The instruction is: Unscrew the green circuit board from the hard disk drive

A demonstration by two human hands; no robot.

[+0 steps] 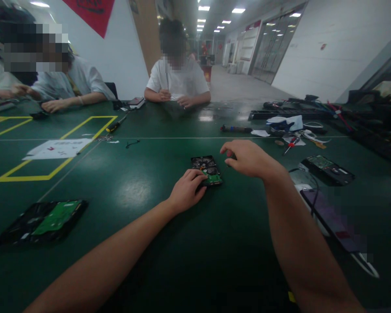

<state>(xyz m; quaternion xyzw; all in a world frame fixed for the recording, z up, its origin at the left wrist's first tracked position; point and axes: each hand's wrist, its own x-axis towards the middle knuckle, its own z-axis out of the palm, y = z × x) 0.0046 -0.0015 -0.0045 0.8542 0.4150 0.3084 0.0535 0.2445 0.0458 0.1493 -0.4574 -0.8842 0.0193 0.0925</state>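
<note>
A hard drive (pixel 206 164) lies on the green table in front of me, its green circuit board facing up. My left hand (pixel 188 187) holds it at its near left side, thumb and fingers around the edge and partly over the board. Just right of the drive, slightly above the table, is my right hand (pixel 244 158). Its fingers are curled, with a small dark thing between thumb and fingers, mostly hidden, that I cannot make out.
Other hard drives lie at the left (pixel 57 217) and right (pixel 327 169). A phone (pixel 329 217) with a cable is beside my right forearm. Screwdrivers (pixel 291 144), paper (pixel 58 148) and cables are farther off. Several people sit across the table.
</note>
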